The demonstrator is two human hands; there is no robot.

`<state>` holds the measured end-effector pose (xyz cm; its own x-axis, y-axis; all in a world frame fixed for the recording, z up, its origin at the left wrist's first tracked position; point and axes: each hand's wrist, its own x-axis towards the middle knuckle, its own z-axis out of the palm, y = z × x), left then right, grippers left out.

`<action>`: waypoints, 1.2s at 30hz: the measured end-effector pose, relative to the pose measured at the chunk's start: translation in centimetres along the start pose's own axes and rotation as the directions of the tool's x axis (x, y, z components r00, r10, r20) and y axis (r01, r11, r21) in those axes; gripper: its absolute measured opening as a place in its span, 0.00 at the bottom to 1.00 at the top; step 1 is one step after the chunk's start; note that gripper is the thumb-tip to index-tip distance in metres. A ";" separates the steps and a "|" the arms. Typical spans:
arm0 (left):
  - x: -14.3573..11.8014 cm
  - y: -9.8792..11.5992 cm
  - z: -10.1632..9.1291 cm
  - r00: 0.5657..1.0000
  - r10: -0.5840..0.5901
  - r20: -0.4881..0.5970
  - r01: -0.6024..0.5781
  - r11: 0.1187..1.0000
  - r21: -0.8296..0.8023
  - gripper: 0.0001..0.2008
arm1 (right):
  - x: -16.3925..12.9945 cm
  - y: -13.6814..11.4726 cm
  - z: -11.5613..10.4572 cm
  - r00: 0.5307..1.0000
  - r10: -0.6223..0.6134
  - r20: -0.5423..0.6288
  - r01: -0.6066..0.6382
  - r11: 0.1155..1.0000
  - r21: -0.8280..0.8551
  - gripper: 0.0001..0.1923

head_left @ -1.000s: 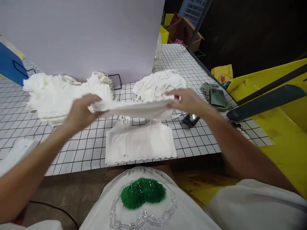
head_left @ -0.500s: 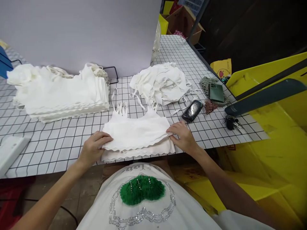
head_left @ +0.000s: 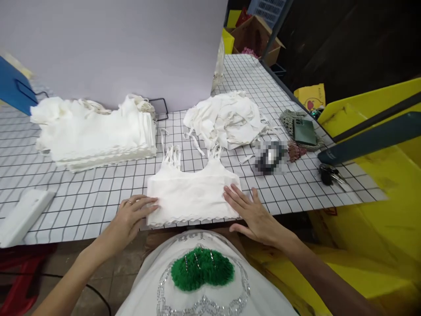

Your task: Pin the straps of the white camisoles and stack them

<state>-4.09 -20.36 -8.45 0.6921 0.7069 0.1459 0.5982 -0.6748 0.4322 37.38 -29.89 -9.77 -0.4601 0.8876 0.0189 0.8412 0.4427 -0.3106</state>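
White crop top (head_left: 192,196) lies flat at near edge of checked tabletop (head_left: 82,197), straps pointing away; left hand (head_left: 130,217) flat w/ fingers on its left edge, grip wide, holding nothing; right hand (head_left: 255,213) flat on its right edge, grip wide too; folded stack (head_left: 95,134) far left; loose pile (head_left: 226,118) behind.

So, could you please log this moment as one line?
left hand: flat on left edge of white crop top | right hand: flat on its right edge | top: flat on grid table | folded stack: behind left
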 end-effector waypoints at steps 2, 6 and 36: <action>1.6 -0.8 -1.1 0.989 -0.143 -0.040 0.139 0.986 -0.088 0.19 | 1.3 0.3 -0.6 0.998 0.015 -0.068 -0.013 0.999 0.031 0.38; 7.4 -3.1 -2.2 0.890 -0.443 -0.107 0.405 0.877 -0.256 0.17 | 7.4 1.2 -2.8 0.942 -0.027 -0.334 0.071 0.990 0.120 0.26; 13.9 -5.8 3.0 0.857 -0.492 -0.156 0.424 0.844 -0.329 0.04 | 34.9 -1.3 -4.3 0.934 0.356 -0.021 -0.027 0.129 0.991 0.10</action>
<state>3.23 -7.27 -11.60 0.2357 0.9705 0.0513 0.6651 -0.1996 0.7196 21.46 1.06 -4.62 -0.1240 0.9896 -0.0728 -0.1608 -0.0924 -0.9826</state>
